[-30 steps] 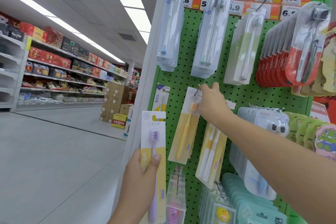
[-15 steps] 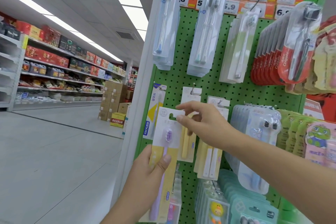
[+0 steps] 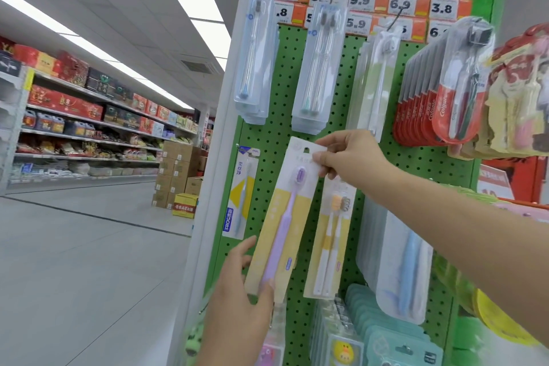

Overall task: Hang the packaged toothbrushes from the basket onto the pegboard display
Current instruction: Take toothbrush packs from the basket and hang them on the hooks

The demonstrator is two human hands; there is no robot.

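A purple toothbrush pack [image 3: 285,217] with a yellow-and-white card is held tilted against the green pegboard [image 3: 274,140]. My right hand [image 3: 347,157] pinches the card's top by its hang hole. My left hand [image 3: 246,303] holds the card's bottom end between thumb and fingers. Just right of it hangs a yellow toothbrush pack [image 3: 329,244] on the board. The hook behind the purple pack's top is hidden. The basket is out of view.
Clear toothbrush packs [image 3: 255,53] hang in the top row under orange price tags [image 3: 359,0]. Red Colgate packs [image 3: 424,98] crowd the right. A blue Frog pack [image 3: 240,193] hangs at the board's left edge. Teal packs [image 3: 383,333] sit below. The aisle floor [image 3: 89,261] opens leftward.
The purple pack has gone up and to the right, over the board. My right hand now pinches its top. My left hand has slid down to the card's bottom end.
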